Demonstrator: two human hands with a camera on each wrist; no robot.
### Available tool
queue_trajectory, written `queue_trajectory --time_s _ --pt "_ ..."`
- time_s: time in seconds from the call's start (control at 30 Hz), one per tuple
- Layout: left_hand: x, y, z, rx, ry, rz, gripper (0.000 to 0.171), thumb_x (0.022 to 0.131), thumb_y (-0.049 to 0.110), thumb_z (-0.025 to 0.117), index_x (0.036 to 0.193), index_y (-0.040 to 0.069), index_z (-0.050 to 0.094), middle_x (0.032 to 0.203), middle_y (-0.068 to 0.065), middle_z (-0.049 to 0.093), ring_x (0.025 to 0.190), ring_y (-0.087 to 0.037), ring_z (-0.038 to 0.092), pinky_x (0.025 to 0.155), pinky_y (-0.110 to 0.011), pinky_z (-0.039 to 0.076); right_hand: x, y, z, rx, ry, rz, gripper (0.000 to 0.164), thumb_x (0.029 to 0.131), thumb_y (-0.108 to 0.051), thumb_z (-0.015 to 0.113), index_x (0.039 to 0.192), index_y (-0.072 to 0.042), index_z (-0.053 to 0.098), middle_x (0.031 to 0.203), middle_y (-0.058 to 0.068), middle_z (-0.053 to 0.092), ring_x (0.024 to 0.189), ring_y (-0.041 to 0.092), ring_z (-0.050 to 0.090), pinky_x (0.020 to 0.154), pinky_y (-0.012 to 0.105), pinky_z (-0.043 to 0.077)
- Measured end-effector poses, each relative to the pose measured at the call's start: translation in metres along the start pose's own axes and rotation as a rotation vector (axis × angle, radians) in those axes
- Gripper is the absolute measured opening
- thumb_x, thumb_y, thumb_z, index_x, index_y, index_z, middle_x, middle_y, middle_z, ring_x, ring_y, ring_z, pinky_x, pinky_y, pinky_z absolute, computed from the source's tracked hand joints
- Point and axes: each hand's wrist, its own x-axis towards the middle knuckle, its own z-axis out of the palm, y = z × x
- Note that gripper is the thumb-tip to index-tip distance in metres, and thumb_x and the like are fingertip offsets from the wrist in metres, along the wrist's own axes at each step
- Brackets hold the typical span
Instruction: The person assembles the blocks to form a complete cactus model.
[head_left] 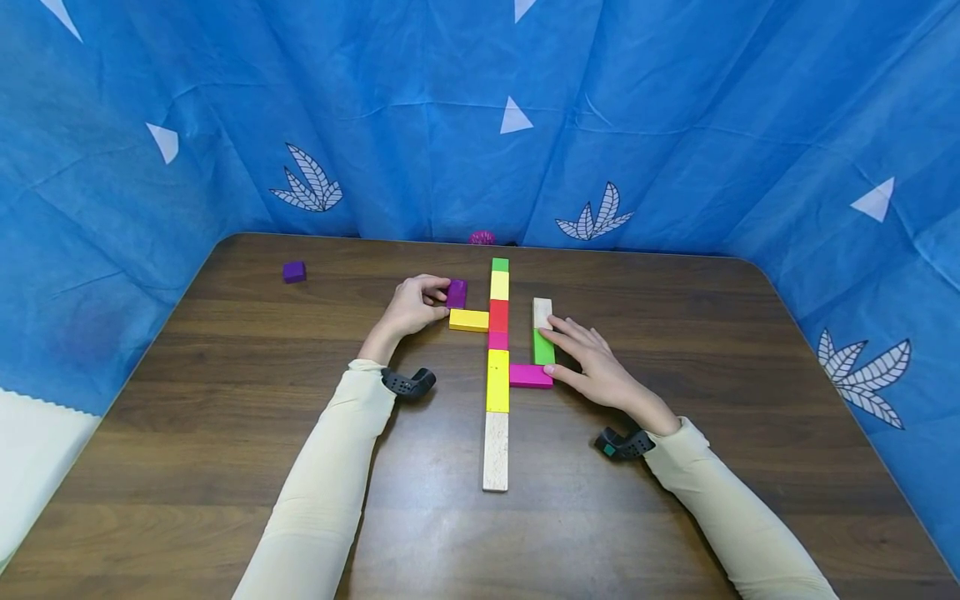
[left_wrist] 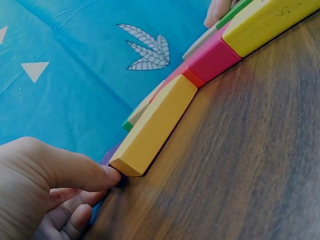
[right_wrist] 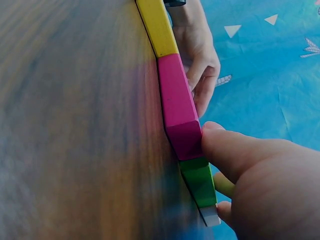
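My left hand (head_left: 411, 307) pinches a purple block (head_left: 457, 293), with the thumb by the outer end of an orange-yellow block (head_left: 469, 320). That yellow block sticks out left from a straight row of blocks, whose red block (head_left: 498, 316) it meets. The row runs from a small green block (head_left: 500, 264) at the far end to a plain wooden block (head_left: 496, 450) nearest me. On the other side, a magenta block (head_left: 529, 377) juts right. My right hand (head_left: 596, 362) touches its end with the thumb, other fingers spread alongside a green block (head_left: 543, 348) and a whitish block (head_left: 542, 312).
A lone purple block (head_left: 294, 272) lies at the far left of the brown wooden table (head_left: 187, 433). Blue patterned cloth (head_left: 420, 125) hangs around the table's back and sides. Something round and pink (head_left: 482, 237) shows at the far edge.
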Motion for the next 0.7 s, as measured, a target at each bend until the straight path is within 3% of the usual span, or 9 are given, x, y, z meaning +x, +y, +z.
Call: queue_trajectory --time_s 0.7 --pt "-0.0004 0.0002 0.0011 0.006 -0.002 -0.011 0.049 0.083 -0.002 0.069 0.13 -0.003 0.059 0.122 -0.019 0.062 0.103 -0.031 0.062 0.092 -0.041 0.052 0.0014 0.0011 0.0008 -0.002 0.002 -0.001 0.062 0.094 -0.033 0.063 0.15 -0.017 0.041 0.162 0.008 0.025 0.15 0.036 0.016 0.117 0.064 0.003"
